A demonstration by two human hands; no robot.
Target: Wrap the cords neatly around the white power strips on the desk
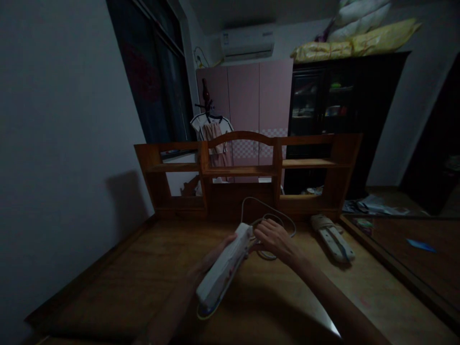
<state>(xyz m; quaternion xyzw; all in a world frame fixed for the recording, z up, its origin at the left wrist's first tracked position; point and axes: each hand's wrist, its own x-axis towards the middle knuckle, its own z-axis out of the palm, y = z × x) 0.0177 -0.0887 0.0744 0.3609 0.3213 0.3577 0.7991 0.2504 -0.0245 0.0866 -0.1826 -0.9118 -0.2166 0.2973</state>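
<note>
A long white power strip (224,268) is held above the wooden desk (125,268), tilted with its far end up. My left hand (212,256) grips it from the left side, fingers wrapped round its body. My right hand (275,238) rests just right of the strip's far end, fingers curled over the coiled white cable (268,218) that loops away toward the shelf. The room is dim and the fingertips are hard to make out.
A low wooden shelf unit (247,167) stands along the desk's back edge. A second beige power strip (332,237) lies to the right. A white wall is on the left. Behind are a pink wardrobe (258,96) and a dark cabinet (341,110).
</note>
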